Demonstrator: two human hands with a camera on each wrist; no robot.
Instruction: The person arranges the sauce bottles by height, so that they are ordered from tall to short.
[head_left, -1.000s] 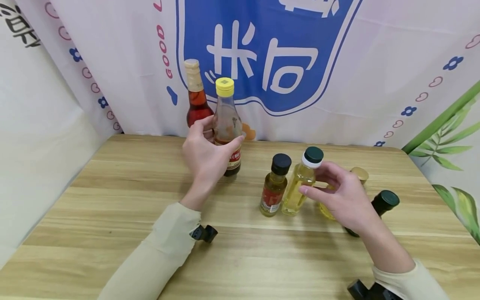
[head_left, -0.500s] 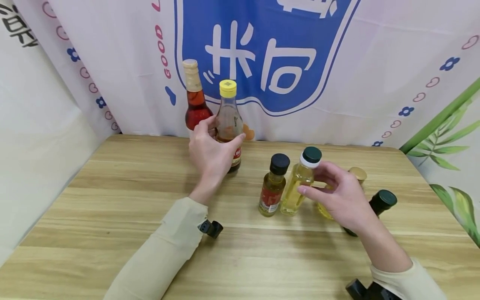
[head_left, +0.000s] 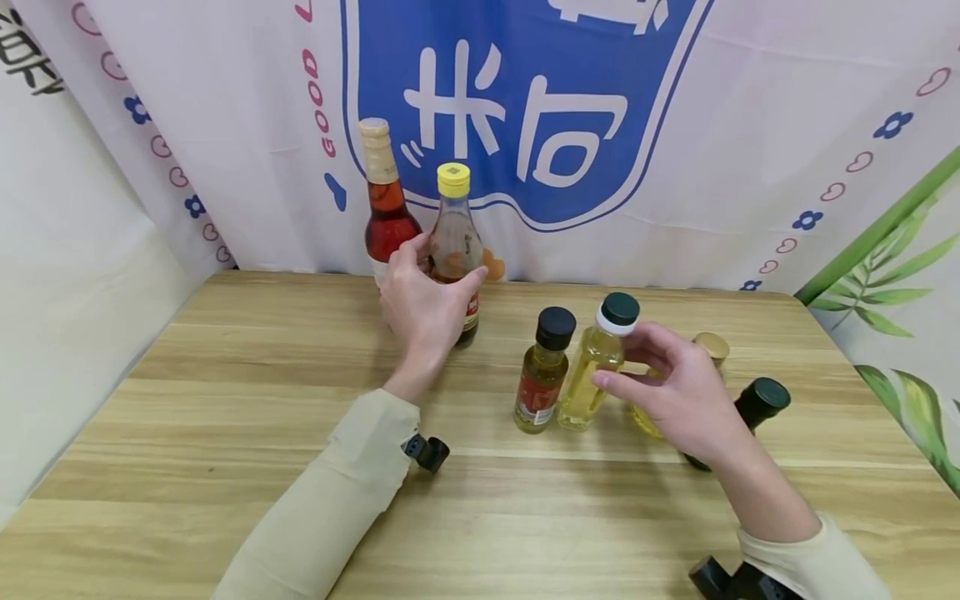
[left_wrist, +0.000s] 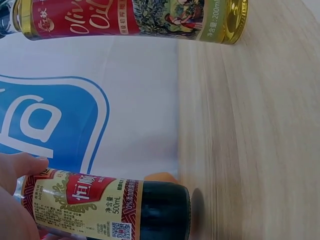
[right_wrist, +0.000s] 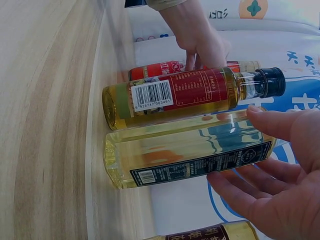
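Note:
My left hand grips a yellow-capped glass bottle of dark liquid, thumb on its right side and fingers behind. The left wrist view shows its red-and-cream label and dark base close over the table. My right hand holds a green-capped oil bottle of pale yellow oil between thumb and fingers, its base at the tabletop. Left of that stands a black-capped olive oil bottle with a red label. A tall bottle of red liquid stands behind my left hand, its lower part partly covered.
Partly hidden behind my right hand are a gold-capped bottle of yellow oil and a dark bottle with a green cap. A printed cloth hangs along the back edge of the wooden table.
My left hand and the yellow-capped bottle have shifted slightly right, away from the red bottle, and a little lower. My right hand and the oil bottle stay in place; the head view has turned slightly.

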